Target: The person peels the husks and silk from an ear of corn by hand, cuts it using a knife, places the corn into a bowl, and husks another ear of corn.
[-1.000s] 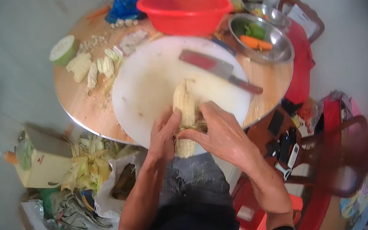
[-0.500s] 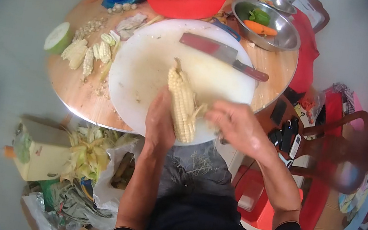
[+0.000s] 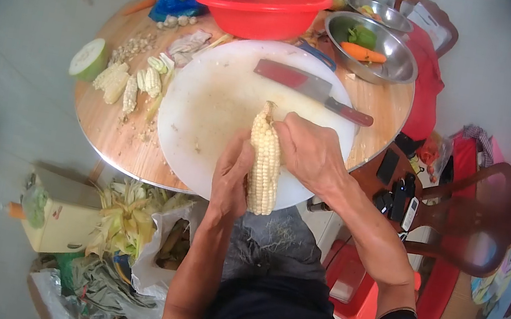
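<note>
A pale, husked corn cob [image 3: 264,167] is held upright over the near edge of the round white cutting board [image 3: 204,104]. My left hand [image 3: 232,172] is wrapped round its left side. At the cob's upper right, my right hand [image 3: 311,152] is closed, its fingertips against or just beside the cob; what they pinch is too small to tell. A cleaver [image 3: 304,86] lies on the far part of the board, its handle to the right. Left of the board are corn pieces [image 3: 149,81] and a cut green gourd [image 3: 88,59].
A red basin [image 3: 262,10] and a steel bowl [image 3: 394,64] with a carrot and green pepper stand behind the board. Husks [image 3: 126,219] and a white bag [image 3: 151,270] are below the table's left edge. A wooden chair [image 3: 474,214] stands at right.
My right hand has moved from the cob's lower right side up to its top right. The strands seen at the cob's side are gone from there. My left hand still holds the cob.
</note>
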